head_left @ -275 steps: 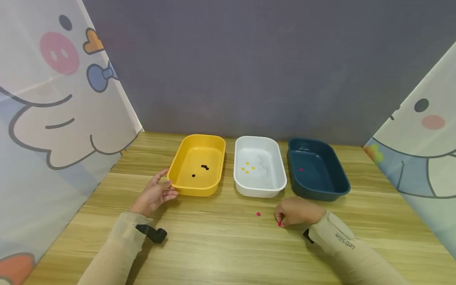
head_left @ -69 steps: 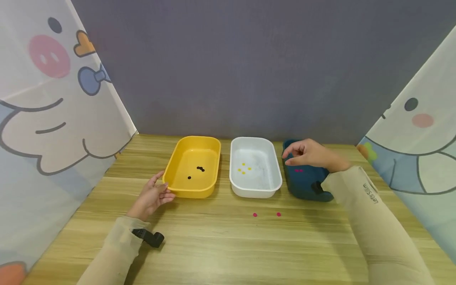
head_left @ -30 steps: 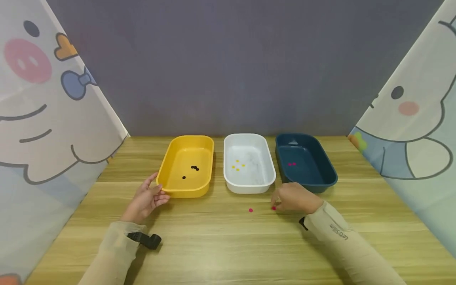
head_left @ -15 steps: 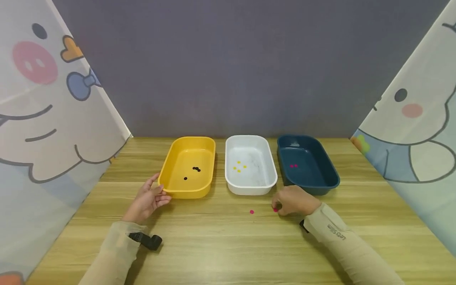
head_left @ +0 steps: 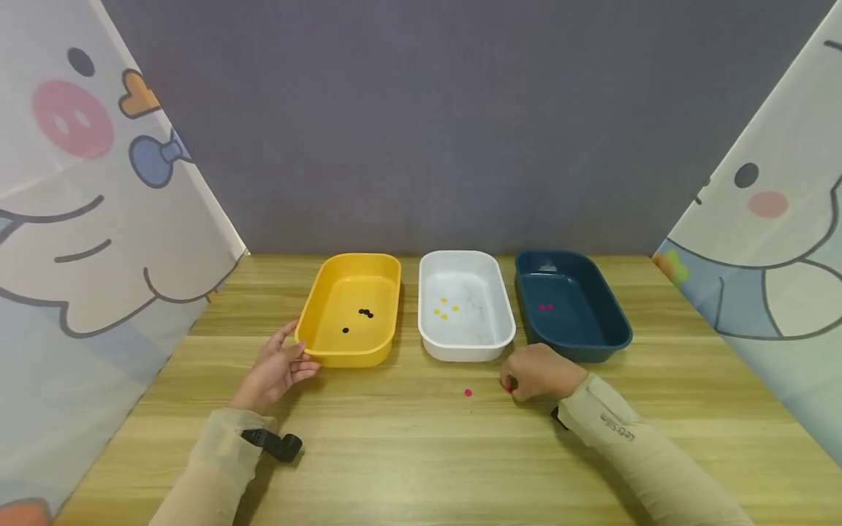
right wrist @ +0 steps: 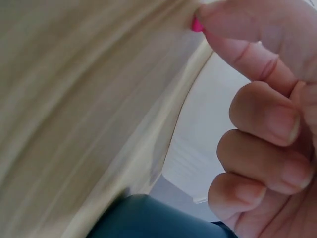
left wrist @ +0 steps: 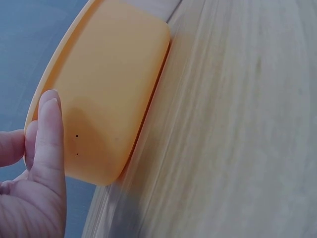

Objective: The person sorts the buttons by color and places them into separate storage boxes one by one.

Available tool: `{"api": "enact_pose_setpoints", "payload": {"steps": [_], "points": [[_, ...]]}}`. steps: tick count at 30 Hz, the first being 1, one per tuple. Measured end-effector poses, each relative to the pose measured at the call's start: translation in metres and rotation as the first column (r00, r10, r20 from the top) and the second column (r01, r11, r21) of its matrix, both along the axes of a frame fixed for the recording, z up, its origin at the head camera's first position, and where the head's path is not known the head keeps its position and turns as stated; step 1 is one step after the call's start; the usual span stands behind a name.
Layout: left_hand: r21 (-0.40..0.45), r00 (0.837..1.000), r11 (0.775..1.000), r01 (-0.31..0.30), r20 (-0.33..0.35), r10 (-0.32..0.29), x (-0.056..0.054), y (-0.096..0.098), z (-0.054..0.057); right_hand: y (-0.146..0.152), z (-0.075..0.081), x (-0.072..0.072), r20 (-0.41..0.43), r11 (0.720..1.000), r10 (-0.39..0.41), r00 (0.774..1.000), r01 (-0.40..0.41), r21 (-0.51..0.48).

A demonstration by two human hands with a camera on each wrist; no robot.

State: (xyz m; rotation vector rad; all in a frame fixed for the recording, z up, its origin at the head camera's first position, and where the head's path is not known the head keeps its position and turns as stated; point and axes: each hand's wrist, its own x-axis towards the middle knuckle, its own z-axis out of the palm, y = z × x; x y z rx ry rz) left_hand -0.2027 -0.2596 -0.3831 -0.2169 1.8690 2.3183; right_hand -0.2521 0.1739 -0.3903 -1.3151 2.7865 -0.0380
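Note:
In the head view my left hand (head_left: 271,374) holds the near left corner of the yellow tray (head_left: 345,359); the left wrist view shows fingers (left wrist: 49,144) against the outside wall and the rim between them and the thumb. My right hand (head_left: 541,371) is low over the table in front of the white tray (head_left: 467,353) and dark blue tray (head_left: 585,353). Its thumb and index finger pinch a small pink disc (right wrist: 197,24), mostly hidden by the fingertips. A second pink disc (head_left: 468,393) lies on the table to the left.
Several black discs (head_left: 365,313) lie in the yellow tray and several yellow discs (head_left: 444,300) in the white one. Two pink discs (head_left: 546,307) lie in the blue tray. A grey wall (head_left: 447,131) stands behind the wooden table (head_left: 408,453).
Earlier the blue tray held one pink disc; now it holds two. From above that tray my right hand has come down to the table and pinches another disc. The left hand stays on the yellow tray.

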Motion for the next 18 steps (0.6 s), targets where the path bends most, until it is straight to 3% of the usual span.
{"api": "enact_pose_setpoints", "payload": {"steps": [10,18], "points": [[-0.012,1.000,1.000,0.026,-0.016,-0.026,-0.004,-0.002,0.001,-0.002,-0.006,0.002,-0.012,1.000,0.000,1.000,0.000,-0.003],[0.011,0.999,1.000,0.021,-0.027,-0.021,0.000,-0.002,-0.009,-0.001,-0.007,0.002,0.005,1.000,-0.004,1.000,0.004,-0.005]]}}
